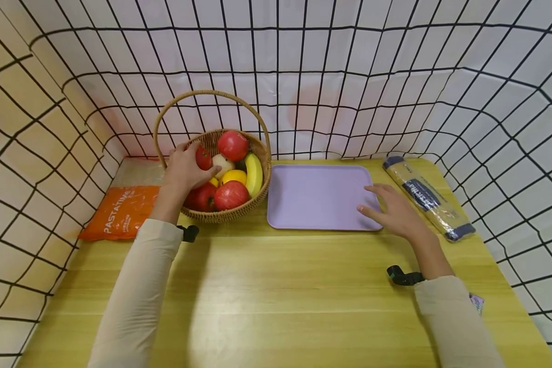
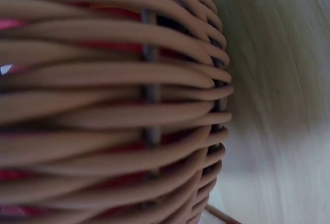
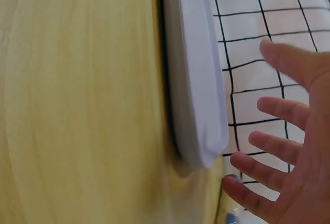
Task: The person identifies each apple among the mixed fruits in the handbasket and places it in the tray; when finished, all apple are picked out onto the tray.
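At the left, a woven basket (image 1: 221, 217) with a tall handle holds fruit. My left hand (image 1: 184, 171) reaches in over its left side, fingers and thumb around a tomato (image 1: 203, 158) with a green stem. Close by lie a pale round fruit (image 1: 224, 164), a yellow fruit (image 1: 234, 177), a banana (image 1: 254, 175) and several red fruits such as the pomegranate (image 1: 233, 145). The left wrist view shows only the basket's weave (image 2: 108, 100), hiding that hand. My right hand (image 1: 393, 210), fingers spread and holding nothing, hovers by the right end of a lilac tray (image 1: 319, 197).
An orange pasta bag (image 1: 124, 212) lies left of the basket. A long noodle packet (image 1: 428, 197) lies right of the tray. A small purple item (image 1: 477, 302) is partly hidden by the right sleeve. White walls with black grid lines enclose the wooden table (image 1: 294, 296).
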`<state>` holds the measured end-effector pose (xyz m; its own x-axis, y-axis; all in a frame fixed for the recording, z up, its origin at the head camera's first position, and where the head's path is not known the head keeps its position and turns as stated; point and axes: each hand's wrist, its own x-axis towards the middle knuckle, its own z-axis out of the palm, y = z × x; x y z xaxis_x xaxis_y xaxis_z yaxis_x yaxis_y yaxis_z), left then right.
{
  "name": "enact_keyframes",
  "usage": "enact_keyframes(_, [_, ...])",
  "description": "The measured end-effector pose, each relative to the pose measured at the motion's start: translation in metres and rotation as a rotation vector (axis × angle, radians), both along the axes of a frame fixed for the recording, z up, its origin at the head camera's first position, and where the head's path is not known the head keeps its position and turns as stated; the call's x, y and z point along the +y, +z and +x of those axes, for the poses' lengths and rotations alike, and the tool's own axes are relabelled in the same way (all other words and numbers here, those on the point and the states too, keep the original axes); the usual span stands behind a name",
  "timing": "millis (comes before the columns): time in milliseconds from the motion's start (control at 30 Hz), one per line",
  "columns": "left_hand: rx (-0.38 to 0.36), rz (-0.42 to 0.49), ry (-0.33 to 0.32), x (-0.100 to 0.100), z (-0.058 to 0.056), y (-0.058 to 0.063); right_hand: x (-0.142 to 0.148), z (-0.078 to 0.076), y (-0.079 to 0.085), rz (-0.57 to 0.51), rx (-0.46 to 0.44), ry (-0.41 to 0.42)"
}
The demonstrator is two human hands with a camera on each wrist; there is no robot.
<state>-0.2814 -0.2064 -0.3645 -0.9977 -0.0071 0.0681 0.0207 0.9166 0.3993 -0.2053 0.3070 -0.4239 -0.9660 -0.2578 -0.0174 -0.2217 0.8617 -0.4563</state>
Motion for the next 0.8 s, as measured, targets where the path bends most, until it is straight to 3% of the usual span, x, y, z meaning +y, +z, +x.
enact_keyframes(133, [0.003, 0.022, 0.016, 0.000, -0.002, -0.001, 0.007, 0.001, -0.012, -0.089, 0.007, -0.036])
enact_keyframes(300, [0.035, 0.041, 0.017, -0.002, -0.004, -0.003, 0.016, 0.003, -0.025, -0.245, -0.021, -0.147])
enact_keyframes(400, [0.060, 0.053, 0.009, -0.004, -0.005, -0.004, 0.019, 0.002, -0.032, -0.280, -0.016, -0.185])
enact_keyframes(800, [0.153, 0.101, -0.028, -0.008, 0.001, -0.006, 0.028, -0.005, -0.056, -0.346, -0.052, -0.174])
